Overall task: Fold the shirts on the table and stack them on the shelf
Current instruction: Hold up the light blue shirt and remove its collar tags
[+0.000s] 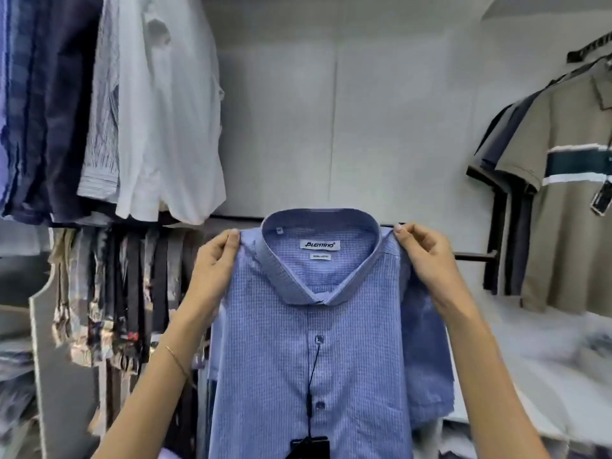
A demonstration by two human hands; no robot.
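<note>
White shirt (172,120) and dark shirts (49,111) hanging upper left; striped polo (569,180) hanging right

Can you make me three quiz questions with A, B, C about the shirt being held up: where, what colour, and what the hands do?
1. Where do the hands grip the shirt?
A. hem
B. shoulders
C. cuffs
2. What colour is it?
A. red
B. green
C. blue check
3. How is its swing tag?
A. hanging on a cord
B. torn off
C. pinned to the collar

Answers: B, the left hand and right hand pinch beside the collar; C, fine blue checks; A, a black cord drops from a button.
</note>
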